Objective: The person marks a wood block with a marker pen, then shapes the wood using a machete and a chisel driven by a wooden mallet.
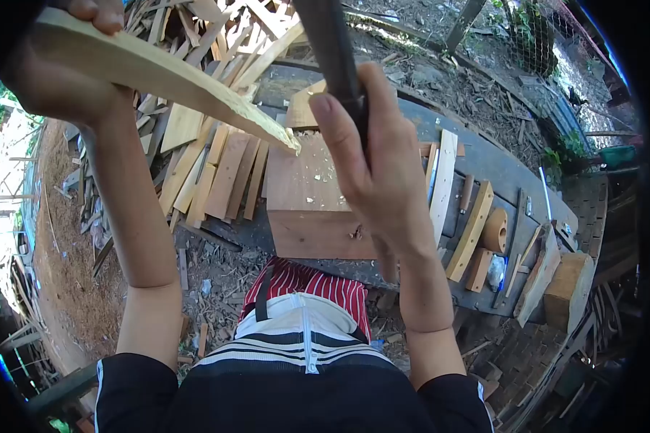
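Observation:
My left hand is closed around the far end of a long pale piece of wood at the upper left, fingers curled over its top edge. The piece slants down to the right, and its rough, freshly cut tip comes right to the top of a wooden block. Pale chips lie scattered on that block. In my right hand, raised above the block's right side, is a dark long-bladed tool. Its upper end runs out of view and its grip is hidden in my fingers.
Wood offcuts are heaped at the left and back. On the dark table to the right lie a white strip, a wooden-handled tool, a drilled wooden bar and a rounded wooden piece. A thick block stands at the far right.

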A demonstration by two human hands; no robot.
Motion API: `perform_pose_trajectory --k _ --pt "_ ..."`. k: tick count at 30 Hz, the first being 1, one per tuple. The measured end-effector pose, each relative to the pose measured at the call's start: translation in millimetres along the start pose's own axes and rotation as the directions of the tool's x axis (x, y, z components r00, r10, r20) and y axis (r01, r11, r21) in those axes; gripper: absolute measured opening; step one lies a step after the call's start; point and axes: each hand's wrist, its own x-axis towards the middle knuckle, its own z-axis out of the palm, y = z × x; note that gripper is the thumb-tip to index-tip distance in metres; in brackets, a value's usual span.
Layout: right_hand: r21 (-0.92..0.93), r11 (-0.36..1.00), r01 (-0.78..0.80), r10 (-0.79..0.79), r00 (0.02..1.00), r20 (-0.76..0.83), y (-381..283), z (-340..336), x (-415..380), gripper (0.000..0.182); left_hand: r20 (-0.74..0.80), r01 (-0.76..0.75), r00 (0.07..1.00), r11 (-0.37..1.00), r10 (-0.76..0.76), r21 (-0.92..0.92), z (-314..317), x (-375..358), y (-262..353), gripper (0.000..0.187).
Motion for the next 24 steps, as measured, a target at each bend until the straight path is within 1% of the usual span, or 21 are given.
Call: perform_pose_trajectory --k 2,3,4,5,6,7,9,10,11,12,13,14,15,16,17,18,19,20,21,22,24 --pt "-0.137 0.965 0.223 -0.252 0.932 -0.260 -1 12 -9 0.025 0.012 -0.046 0.999 0.998 0.045 0.032 5 5 2 0.046" --pt "-0.217 0.968 0.124 -0.175 0.956 -0.236 30 29 -13 0.024 -0.014 -0.048 0.999 0.998 0.049 0.033 5 -6 -9 0.046" --pt "-0.227 0.974 0.004 -0.043 0.985 -0.167 70 50 -22 0.025 -0.032 -0.062 0.997 0.994 0.065 0.091 12 -5 -7 0.044" --pt "-0.374 0.903 -0.211 0.224 0.975 -0.008 113 67 -35 0.028 -0.051 -0.078 0.995 0.986 0.086 0.144 16 -6 -4 0.041" --pt "-0.485 0.830 -0.276 0.298 0.954 -0.032 157 89 -53 0.029 -0.131 -0.046 0.989 0.987 0.067 0.154 14 -12 -1 0.040" --pt "-0.496 0.823 -0.276 0.298 0.954 -0.036 166 86 -54 0.029 -0.138 -0.053 0.988 0.988 0.073 0.147 14 -15 2 0.040" --pt "-0.459 0.850 -0.258 0.302 0.953 0.024 168 85 -53 0.034 -0.141 0.012 0.990 0.983 0.015 0.183 14 -18 10 0.041" --pt "-0.456 0.848 -0.270 0.312 0.950 0.019 164 81 -55 0.034 -0.166 -0.003 0.986 0.984 0.033 0.179 16 -19 7 0.039" --pt "-0.257 0.867 -0.427 0.467 0.877 0.117 159 76 -51 0.035 -0.156 -0.006 0.987 0.985 0.033 0.172 20 -20 4 0.039" --pt "-0.061 0.816 -0.575 0.571 0.784 0.244 153 70 -43 0.036 -0.213 -0.012 0.975 0.975 0.060 0.223 31 -20 2 0.038" --pt "-0.052 0.819 -0.572 0.567 0.790 0.233 162 64 -41 0.036 -0.268 -0.013 0.959 0.961 0.089 0.275 38 -21 1 0.036" --pt "0.326 0.551 -0.769 0.576 0.632 0.519 178 54 -43 0.036 -0.231 -0.004 0.971 0.966 0.065 0.257 39 -23 3 0.036" --pt "0.514 0.097 -0.852 0.396 0.507 0.766 176 48 -42 0.036 -0.221 -0.010 0.973 0.967 0.069 0.256 43 -24 2 0.036" --pt "0.495 0.205 -0.845 0.457 0.530 0.714 172 48 -41 0.037 -0.270 -0.002 0.960 0.972 0.068 0.235 48 -23 0 0.036" --pt "0.494 0.218 -0.842 0.452 0.536 0.713 168 50 -36 0.037 -0.323 0.004 0.944 0.976 0.069 0.219 50 -23 0 0.037" --pt "0.351 0.540 -0.765 0.566 0.639 0.522 150 54 -31 0.038 -0.319 0.014 0.945 0.961 0.078 0.275 44 -22 0 0.039" --pt "0.111 0.764 -0.635 0.582 0.754 0.304 132 54 -28 0.039 -0.317 0.019 0.946 0.961 0.072 0.277 47 -21 0 0.039" --pt "0.156 0.797 -0.583 0.515 0.792 0.328 117 45 -22 0.042 -0.334 -0.015 0.936 0.957 0.116 0.291 53 -17 -2 0.038" --pt "0.124 0.898 -0.422 0.388 0.893 0.228 96 37 -17 0.041 -0.357 -0.046 0.920 0.950 0.160 0.307 56 -15 -4 0.038" --pt "0.072 0.964 -0.256 0.244 0.959 0.144 71 29 -13 0.040 -0.235 -0.021 0.968 0.966 0.085 0.259 40 -14 0 0.042" --pt "0.030 0.997 -0.065 0.064 0.996 0.057 11 4 -6 0.033 -0.259 0.030 0.965 0.967 0.038 0.254 30 -25 -1 0.043"
